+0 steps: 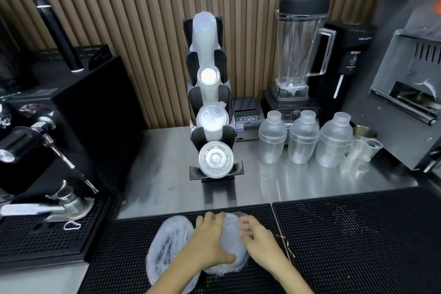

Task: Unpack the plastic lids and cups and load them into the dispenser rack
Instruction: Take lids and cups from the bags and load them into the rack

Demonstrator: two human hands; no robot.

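Observation:
A black dispenser rack stands at the middle of the steel counter, holding stacks of clear cups in its upper slots and clear lids in its lowest slot. On the black bar mat in front of me lies a plastic-wrapped stack of lids. My left hand grips its left side, thumb under its near end. My right hand pinches the wrapping on its right side. An empty-looking clear plastic bag lies just left of my left hand.
An espresso machine with a portafilter fills the left. A blender, a small label printer, three clear shakers and small measuring cups stand at the back right. A grey machine occupies the far right.

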